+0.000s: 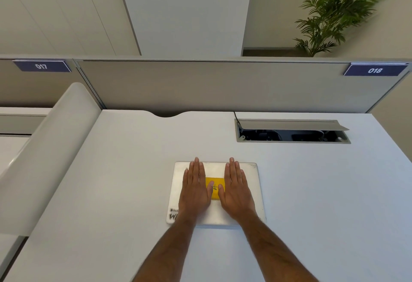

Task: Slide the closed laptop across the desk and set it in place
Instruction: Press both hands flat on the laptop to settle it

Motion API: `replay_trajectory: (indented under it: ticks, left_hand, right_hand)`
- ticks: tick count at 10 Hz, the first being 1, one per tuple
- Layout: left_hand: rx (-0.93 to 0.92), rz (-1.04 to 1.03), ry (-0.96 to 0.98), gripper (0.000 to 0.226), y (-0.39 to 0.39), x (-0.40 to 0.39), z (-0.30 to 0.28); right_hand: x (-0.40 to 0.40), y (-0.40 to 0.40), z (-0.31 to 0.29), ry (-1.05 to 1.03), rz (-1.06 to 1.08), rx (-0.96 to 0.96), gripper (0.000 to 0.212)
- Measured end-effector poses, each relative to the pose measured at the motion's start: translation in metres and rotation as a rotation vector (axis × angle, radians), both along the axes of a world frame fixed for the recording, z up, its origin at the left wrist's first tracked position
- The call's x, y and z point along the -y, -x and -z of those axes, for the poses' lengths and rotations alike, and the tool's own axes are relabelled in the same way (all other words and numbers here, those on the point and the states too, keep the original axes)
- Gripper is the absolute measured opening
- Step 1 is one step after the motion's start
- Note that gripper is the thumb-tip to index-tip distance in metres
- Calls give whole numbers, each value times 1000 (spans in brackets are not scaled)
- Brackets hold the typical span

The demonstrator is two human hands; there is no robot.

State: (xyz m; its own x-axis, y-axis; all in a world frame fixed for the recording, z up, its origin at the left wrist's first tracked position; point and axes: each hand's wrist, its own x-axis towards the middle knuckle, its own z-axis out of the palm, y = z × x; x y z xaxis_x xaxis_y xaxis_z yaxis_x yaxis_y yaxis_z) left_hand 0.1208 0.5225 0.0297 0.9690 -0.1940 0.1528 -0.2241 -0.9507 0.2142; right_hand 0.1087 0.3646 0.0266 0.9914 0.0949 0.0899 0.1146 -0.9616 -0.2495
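Note:
A closed silver laptop point(253, 185) lies flat on the white desk point(124, 181), a little right of the middle. Its lid carries a yellow sticker point(214, 182) at the centre and a black-and-white sticker at its near left corner. My left hand point(195, 189) rests palm down on the left half of the lid, fingers straight and pointing away from me. My right hand point(236, 190) lies the same way on the right half. Both hands are flat and grip nothing; the thumbs nearly meet over the yellow sticker.
An open cable hatch point(292, 134) with a raised flap sits in the desk behind and to the right of the laptop. A grey partition point(200, 85) closes the back edge. A rounded white divider point(51, 147) borders the left side. A potted plant point(338, 11) stands beyond the partition.

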Motion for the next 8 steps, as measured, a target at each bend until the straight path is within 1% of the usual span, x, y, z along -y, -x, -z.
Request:
replay_trajectory:
  ticks: [1, 5, 7, 8]
  left_hand:
    - [-3, 10, -15, 65, -2, 2, -1]
    - [3, 16, -34, 63, -3, 3, 9]
    - [-58, 8, -23, 63, -4, 5, 9]
    - [-17, 12, -30, 63, -5, 5, 11]
  right_hand:
    - [-1, 0, 1, -3, 14, 3, 67]
    - [-6, -4, 1, 12, 34, 1, 65]
    - [-3, -6, 2, 35, 36, 6, 66]
    - [-3, -6, 2, 37, 31, 16, 66]
